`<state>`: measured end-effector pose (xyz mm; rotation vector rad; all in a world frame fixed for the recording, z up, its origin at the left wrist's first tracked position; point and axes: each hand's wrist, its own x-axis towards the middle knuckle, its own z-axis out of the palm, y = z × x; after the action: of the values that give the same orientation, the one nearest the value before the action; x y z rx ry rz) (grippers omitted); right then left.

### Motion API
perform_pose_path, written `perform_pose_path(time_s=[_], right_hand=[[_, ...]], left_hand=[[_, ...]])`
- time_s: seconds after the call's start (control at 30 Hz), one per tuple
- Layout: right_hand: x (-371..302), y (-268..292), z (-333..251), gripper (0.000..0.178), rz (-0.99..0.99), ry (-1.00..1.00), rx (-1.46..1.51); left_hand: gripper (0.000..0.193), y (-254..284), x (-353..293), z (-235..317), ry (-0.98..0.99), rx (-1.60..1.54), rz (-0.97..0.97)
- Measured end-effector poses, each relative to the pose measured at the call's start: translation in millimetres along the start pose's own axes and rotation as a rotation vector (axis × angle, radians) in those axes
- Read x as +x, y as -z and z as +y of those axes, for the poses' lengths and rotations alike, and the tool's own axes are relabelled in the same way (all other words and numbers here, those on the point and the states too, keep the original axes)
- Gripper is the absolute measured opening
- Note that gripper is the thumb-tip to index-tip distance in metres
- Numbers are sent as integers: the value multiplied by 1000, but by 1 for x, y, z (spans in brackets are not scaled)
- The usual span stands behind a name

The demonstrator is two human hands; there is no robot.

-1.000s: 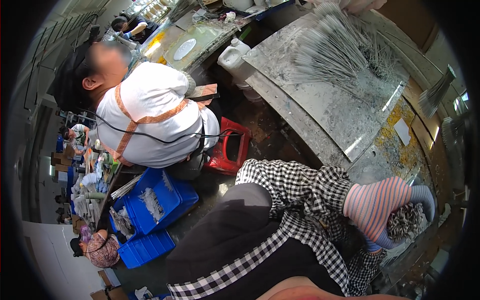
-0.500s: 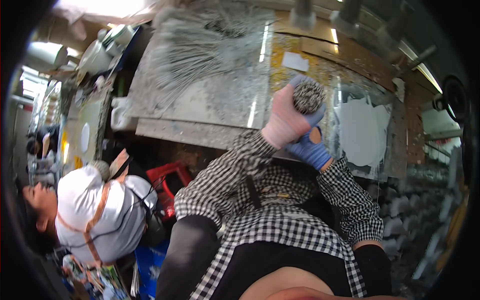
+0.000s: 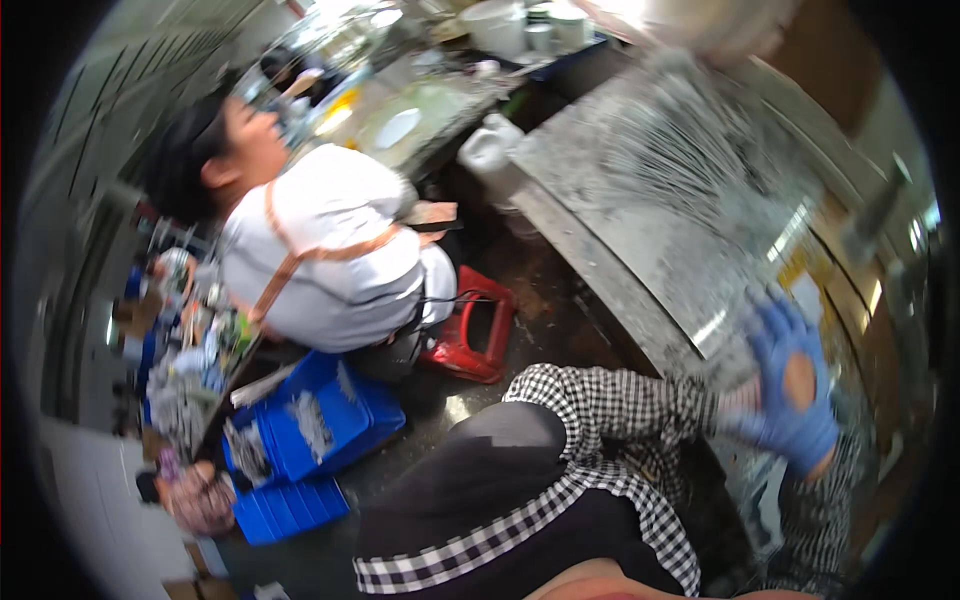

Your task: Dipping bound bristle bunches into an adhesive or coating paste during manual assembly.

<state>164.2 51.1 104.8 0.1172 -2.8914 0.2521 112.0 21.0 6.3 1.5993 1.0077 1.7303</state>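
Observation:
At the right, my right hand [image 3: 792, 385] wears a blue glove with a round hole at its back. Its blurred fingers are stretched out and somewhat apart. My left hand [image 3: 738, 402] meets it from the left in a pale pinkish glove; its fingers are hidden behind the right hand. Whatever lies between the two hands cannot be seen. Just beyond them is the grey-smeared worktable [image 3: 600, 225], with many thin grey strands [image 3: 690, 150] fanned out on it. A white card [image 3: 806, 296] lies close to my right fingertips.
A co-worker [image 3: 320, 240] in a white top sits at the left, near a red plastic stool [image 3: 480, 335]. Blue crates [image 3: 345, 415] stand behind. Beside the worktable is a white jug [image 3: 490, 150]. White buckets [image 3: 497, 28] stand on the far bench.
The view has swung left, so my hands now appear farther right. The round speckled bundle that my left hand gripped no longer shows. My right hand now covers the left.

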Motion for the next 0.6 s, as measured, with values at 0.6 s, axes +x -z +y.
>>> perform_pose_path(time_s=[0.6], right_hand=[[24,43,21,83,-26,156,269]], left_hand=[[44,-2,3,-3,90,-5,-3]])
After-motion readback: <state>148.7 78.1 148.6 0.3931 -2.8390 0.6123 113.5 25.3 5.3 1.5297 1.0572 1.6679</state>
